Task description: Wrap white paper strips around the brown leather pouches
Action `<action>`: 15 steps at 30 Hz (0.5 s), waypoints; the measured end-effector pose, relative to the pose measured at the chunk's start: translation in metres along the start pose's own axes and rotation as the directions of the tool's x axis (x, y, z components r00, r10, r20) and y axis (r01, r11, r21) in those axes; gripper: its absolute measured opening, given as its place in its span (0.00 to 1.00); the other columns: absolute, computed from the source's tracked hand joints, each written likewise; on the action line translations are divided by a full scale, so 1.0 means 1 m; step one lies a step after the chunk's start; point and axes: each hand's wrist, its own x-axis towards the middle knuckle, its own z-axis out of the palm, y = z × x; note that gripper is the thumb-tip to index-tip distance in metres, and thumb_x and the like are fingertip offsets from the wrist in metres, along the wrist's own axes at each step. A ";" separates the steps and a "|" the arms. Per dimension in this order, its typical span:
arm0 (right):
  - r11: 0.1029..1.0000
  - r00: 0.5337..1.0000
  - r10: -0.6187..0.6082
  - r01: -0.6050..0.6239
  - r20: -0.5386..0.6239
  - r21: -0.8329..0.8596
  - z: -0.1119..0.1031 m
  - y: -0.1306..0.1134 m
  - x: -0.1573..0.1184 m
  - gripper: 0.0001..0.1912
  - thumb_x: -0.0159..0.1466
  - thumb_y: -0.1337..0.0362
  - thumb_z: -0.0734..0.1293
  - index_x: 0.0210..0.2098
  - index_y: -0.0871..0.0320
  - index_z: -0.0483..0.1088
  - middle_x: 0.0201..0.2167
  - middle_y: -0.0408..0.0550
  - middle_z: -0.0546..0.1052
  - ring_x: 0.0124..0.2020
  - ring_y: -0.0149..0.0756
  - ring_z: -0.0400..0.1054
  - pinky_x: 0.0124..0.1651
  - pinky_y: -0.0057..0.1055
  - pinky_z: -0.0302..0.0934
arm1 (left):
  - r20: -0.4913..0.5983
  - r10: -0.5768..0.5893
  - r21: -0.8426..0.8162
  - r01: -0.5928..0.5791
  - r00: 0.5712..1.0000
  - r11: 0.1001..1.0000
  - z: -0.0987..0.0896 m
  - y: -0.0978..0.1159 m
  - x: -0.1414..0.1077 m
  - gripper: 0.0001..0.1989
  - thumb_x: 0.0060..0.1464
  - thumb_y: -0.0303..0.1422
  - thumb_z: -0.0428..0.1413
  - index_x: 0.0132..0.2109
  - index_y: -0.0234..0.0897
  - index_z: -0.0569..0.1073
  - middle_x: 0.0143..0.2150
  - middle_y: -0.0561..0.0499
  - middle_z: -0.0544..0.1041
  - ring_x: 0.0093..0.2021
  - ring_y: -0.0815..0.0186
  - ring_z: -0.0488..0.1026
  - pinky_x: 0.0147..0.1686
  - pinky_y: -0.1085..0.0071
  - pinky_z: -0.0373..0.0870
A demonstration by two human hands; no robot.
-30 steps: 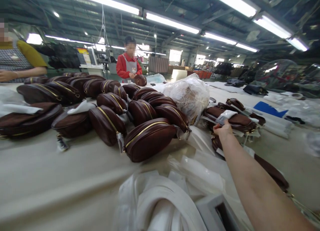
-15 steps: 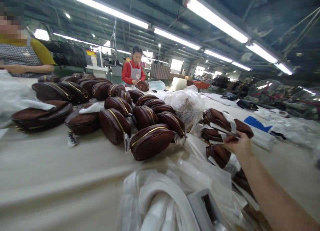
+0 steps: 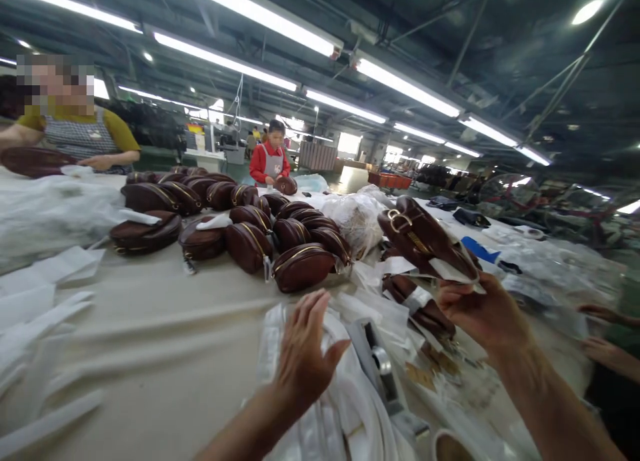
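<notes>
The person's right hand [image 3: 475, 308], near right, has its fingers pinched around the lower end of a dark brown leather bag with gold-coloured metal fittings [image 3: 417, 238]. The bag is tilted, its ringed end up and to the left; a white paper-like strip [image 3: 450, 271] shows beside the fingers. Below it, on the pale, creased tabletop [image 3: 165, 348], lies another dark brown bag wrapped with a white band [image 3: 419, 302].

The left hand [image 3: 306, 351] is held out at near centre, fingers extended, thumb spread wide, gripping nothing. It is over a thick coil of white strip material [image 3: 350, 381]; whether they touch, I cannot tell. Just right of the coil is a grey, box-shaped device [image 3: 373, 351].

Farther off, left of the held bag, rounded brown leather bags with gold zips [image 3: 305, 269] stand crowded together, beside a bundle in crumpled clear plastic [image 3: 345, 216]. At far centre a co-worker in a red top and grey apron [image 3: 258, 162] handles a small brown bag [image 3: 286, 185].
</notes>
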 end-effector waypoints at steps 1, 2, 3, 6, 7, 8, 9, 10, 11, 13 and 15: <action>1.000 1.000 0.017 -0.017 0.010 0.004 0.005 0.002 -0.015 0.05 0.57 0.70 0.58 0.31 0.59 0.65 0.19 0.38 0.63 0.14 0.22 0.54 0.16 0.22 0.56 | 0.000 -0.034 -0.048 0.034 0.999 0.998 0.010 0.012 0.023 0.33 0.53 0.40 0.59 0.60 0.31 0.57 0.58 0.37 0.67 0.59 0.52 0.63 0.56 0.55 0.64; 1.000 1.000 0.023 -0.023 0.020 0.002 0.010 0.004 -0.027 0.05 0.57 0.70 0.59 0.31 0.59 0.65 0.20 0.38 0.63 0.15 0.22 0.54 0.16 0.22 0.56 | 0.020 -0.082 -0.087 0.083 0.996 0.993 0.019 0.025 0.042 0.37 0.50 0.41 0.61 0.61 0.30 0.55 0.60 0.36 0.65 0.60 0.51 0.61 0.58 0.53 0.61; 1.000 0.999 0.022 -0.021 0.027 -0.010 0.013 0.005 -0.039 0.04 0.57 0.69 0.59 0.31 0.59 0.65 0.20 0.38 0.63 0.15 0.22 0.54 0.17 0.23 0.56 | 0.049 -0.122 -0.114 0.127 0.991 0.985 0.026 0.036 0.058 0.39 0.49 0.40 0.62 0.62 0.30 0.55 0.61 0.35 0.63 0.62 0.50 0.58 0.59 0.52 0.58; 0.995 0.998 -0.018 0.023 0.058 -0.095 0.015 0.008 -0.061 0.04 0.59 0.66 0.60 0.29 0.57 0.65 0.20 0.40 0.63 0.16 0.23 0.52 0.18 0.25 0.55 | 0.208 -0.184 -0.155 0.219 0.961 0.963 0.033 0.058 0.079 0.20 0.56 0.33 0.56 0.55 0.36 0.65 0.54 0.42 0.71 0.58 0.57 0.64 0.58 0.59 0.57; 0.991 0.996 -0.039 0.048 0.076 -0.125 0.015 0.007 -0.065 0.05 0.60 0.66 0.60 0.28 0.57 0.65 0.20 0.41 0.64 0.16 0.23 0.52 0.18 0.26 0.54 | 0.263 -0.193 -0.154 0.239 0.945 0.959 0.031 0.060 0.079 0.11 0.58 0.31 0.52 0.49 0.37 0.70 0.47 0.46 0.75 0.52 0.61 0.69 0.55 0.63 0.60; 0.986 0.994 -0.060 0.073 0.095 -0.147 0.014 0.006 -0.068 0.05 0.60 0.65 0.60 0.28 0.57 0.65 0.21 0.42 0.64 0.16 0.23 0.51 0.19 0.27 0.54 | 0.310 -0.201 -0.143 0.255 0.929 0.956 0.027 0.059 0.077 0.08 0.60 0.29 0.49 0.42 0.37 0.72 0.39 0.49 0.77 0.44 0.64 0.72 0.50 0.67 0.62; 0.983 0.990 -0.074 0.093 0.118 -0.161 0.013 0.004 -0.069 0.06 0.61 0.65 0.61 0.28 0.56 0.66 0.21 0.42 0.64 0.17 0.23 0.51 0.19 0.27 0.55 | 0.346 -0.208 -0.125 0.264 0.915 0.956 0.021 0.056 0.074 0.09 0.60 0.29 0.48 0.36 0.36 0.72 0.32 0.51 0.76 0.37 0.66 0.73 0.46 0.69 0.63; 0.981 0.986 -0.087 0.109 0.140 -0.163 0.012 0.002 -0.069 0.06 0.61 0.64 0.61 0.28 0.56 0.66 0.21 0.41 0.64 0.17 0.23 0.51 0.19 0.27 0.55 | 0.372 -0.216 -0.100 0.270 0.903 0.958 0.012 0.051 0.069 0.10 0.59 0.28 0.48 0.31 0.36 0.71 0.27 0.52 0.75 0.33 0.66 0.72 0.43 0.70 0.63; 0.981 0.982 -0.095 0.120 0.162 -0.155 0.011 -0.001 -0.068 0.06 0.61 0.64 0.61 0.29 0.56 0.66 0.21 0.41 0.64 0.16 0.23 0.51 0.19 0.26 0.55 | 0.394 -0.228 -0.071 0.276 0.891 0.959 0.001 0.045 0.063 0.11 0.57 0.27 0.49 0.28 0.36 0.70 0.25 0.52 0.73 0.31 0.66 0.71 0.42 0.70 0.63; 0.983 0.976 -0.115 0.139 0.185 -0.121 0.008 -0.005 -0.063 0.06 0.61 0.63 0.62 0.28 0.56 0.65 0.20 0.39 0.63 0.16 0.22 0.52 0.19 0.25 0.55 | 0.414 -0.259 -0.006 0.287 0.873 0.958 -0.027 0.027 0.046 0.11 0.53 0.25 0.49 0.24 0.35 0.68 0.24 0.50 0.72 0.30 0.65 0.70 0.40 0.69 0.62; 0.985 0.974 -0.136 0.153 0.178 -0.084 0.002 -0.007 -0.054 0.07 0.60 0.63 0.62 0.26 0.56 0.64 0.19 0.38 0.62 0.16 0.22 0.53 0.19 0.24 0.56 | 0.411 -0.308 0.048 0.317 0.858 0.947 -0.057 0.004 0.019 0.11 0.52 0.23 0.46 0.25 0.35 0.69 0.22 0.50 0.71 0.27 0.65 0.69 0.35 0.69 0.61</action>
